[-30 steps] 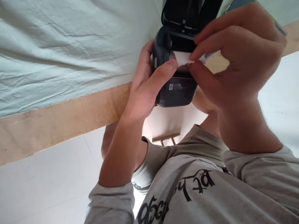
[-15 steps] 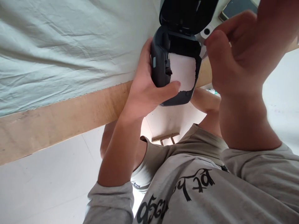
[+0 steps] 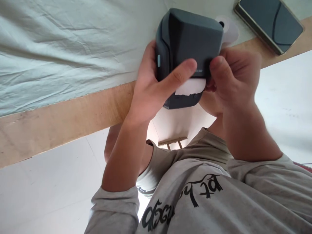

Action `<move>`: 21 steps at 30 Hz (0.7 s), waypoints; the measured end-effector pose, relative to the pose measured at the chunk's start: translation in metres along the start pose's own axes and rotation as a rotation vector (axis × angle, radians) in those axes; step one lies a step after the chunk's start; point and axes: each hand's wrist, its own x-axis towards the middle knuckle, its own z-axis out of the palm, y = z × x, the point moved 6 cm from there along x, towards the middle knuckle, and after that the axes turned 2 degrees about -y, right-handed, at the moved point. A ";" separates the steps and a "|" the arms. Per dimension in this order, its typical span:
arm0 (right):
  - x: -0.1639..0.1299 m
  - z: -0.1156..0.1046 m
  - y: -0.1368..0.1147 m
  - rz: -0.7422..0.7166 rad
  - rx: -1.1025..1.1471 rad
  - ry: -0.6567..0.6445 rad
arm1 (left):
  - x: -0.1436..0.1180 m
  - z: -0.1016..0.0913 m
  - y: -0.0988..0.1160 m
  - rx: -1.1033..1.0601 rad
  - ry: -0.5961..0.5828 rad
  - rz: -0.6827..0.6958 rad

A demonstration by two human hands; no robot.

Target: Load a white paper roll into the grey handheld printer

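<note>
Nearest the camera lay the person's grey sweatshirt, printed with black lettering, its sleeves pushed back from both forearms. Above it, the left hand was wrapped around the left side of a small dark grey thermal printer, with the thumb pressed across the front face just above the paper slot. The right hand was closed against the printer's right side, its thumb set at the right edge of the front face; whether its curled fingers also pinched the paper could not be told. The printer was held in the air between the two hands, in front of the table edge, with its lid shut. A short strip of white paper with a torn edge projected from the slot, between the two thumbs. Beyond the hands ran the bare wooden edge of the table, and behind it a creased pale green cloth covered the tabletop. A white paper roll lay on the cloth just behind the printer's upper right corner. Farthest right, a smartphone with a dark screen lay flat near the table edge, well apart from the hands.
</note>
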 end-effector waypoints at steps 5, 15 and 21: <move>0.006 0.005 -0.004 0.103 -0.028 -0.170 | -0.001 0.006 0.003 0.023 -0.075 0.048; 0.007 0.010 0.005 0.221 0.073 -0.224 | 0.000 0.010 0.007 -0.044 -0.079 0.054; 0.006 0.011 0.009 0.202 0.014 -0.295 | 0.003 0.014 0.003 -0.096 -0.126 -0.008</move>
